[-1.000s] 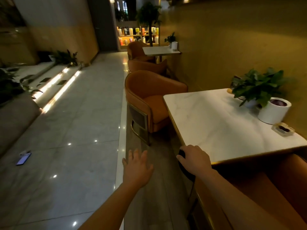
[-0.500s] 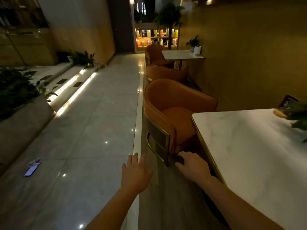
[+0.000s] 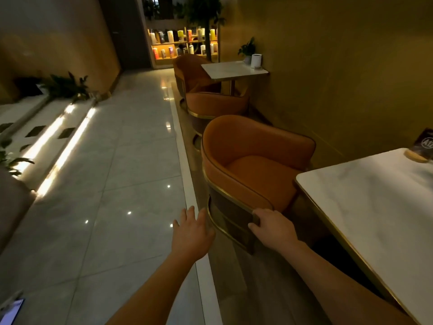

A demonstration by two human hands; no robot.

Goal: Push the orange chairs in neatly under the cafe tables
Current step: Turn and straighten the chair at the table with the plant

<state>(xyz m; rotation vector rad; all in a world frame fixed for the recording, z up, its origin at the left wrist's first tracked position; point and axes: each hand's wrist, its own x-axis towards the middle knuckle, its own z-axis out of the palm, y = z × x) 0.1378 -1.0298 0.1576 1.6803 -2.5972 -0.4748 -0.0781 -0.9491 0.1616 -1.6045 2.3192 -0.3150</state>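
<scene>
- Both of my hands are nearer the chair than half a second ago: my right hand [image 3: 273, 227] now rests on the front corner of the rounded orange upholstered chair with the brass-trimmed dark base [image 3: 246, 167], and my left hand [image 3: 191, 233] has come up beside its outer curve.
- My right hand's fingers curl over that corner of the base; I cannot tell whether they truly clamp it or only press against it. My left hand is spread flat, fingers apart, holding nothing, just beside the shell (contact is hard to judge in this dim light).
- I read this placing as a brace on two sides, so the chair slides straight rather than swivelling.
- This chair stands at the far end of the white marble-topped cafe table with the gold edge [image 3: 365, 207], its seat facing the table and only its front edge near the tabletop, so it is not yet pushed in.
- Further along, two more orange chairs [image 3: 218, 104] flank a second white table [image 3: 232, 69], which carries a white cylinder [image 3: 256, 61] and a small potted plant [image 3: 247, 49].
- What may hinder the push: the table's pedestal is hidden under the top, and the pale raised strip along the floor [image 3: 185, 160] runs close by the chair's left side.
- A phone-like object [image 3: 11, 310] lies on the glossy tiles, well apart from all this.
</scene>
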